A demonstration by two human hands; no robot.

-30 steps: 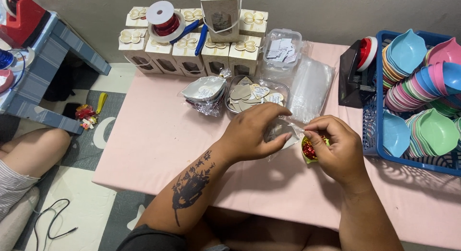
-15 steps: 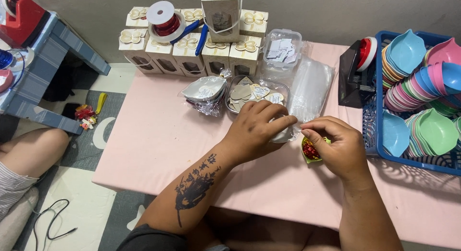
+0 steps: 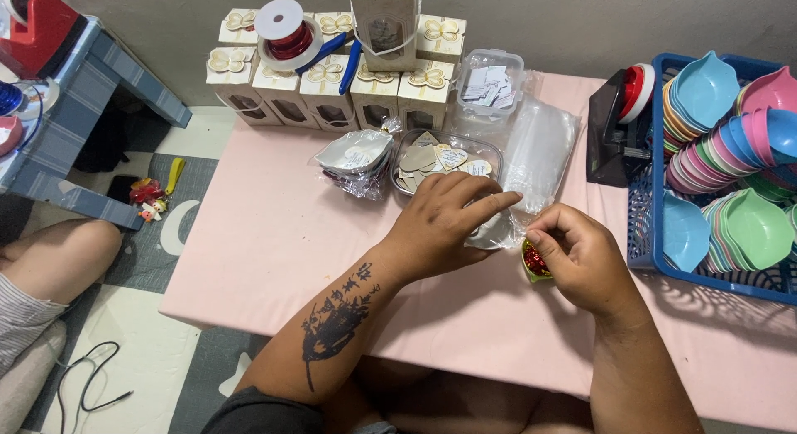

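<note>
Our right hand (image 3: pixel 581 260) pinches the open edge of a clear cellophane bag (image 3: pixel 498 231), a small green dish with red filling (image 3: pixel 533 261) just below it. Our left hand (image 3: pixel 444 222) has pressed flat on the bag, no longer lifting it. Beyond lies a tray of heart tags (image 3: pixel 440 158).

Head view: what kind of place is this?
Probably a home craft or packing corner: a low pink table, small gift boxes stacked at the back, and a blue basket of coloured dishes.
</note>
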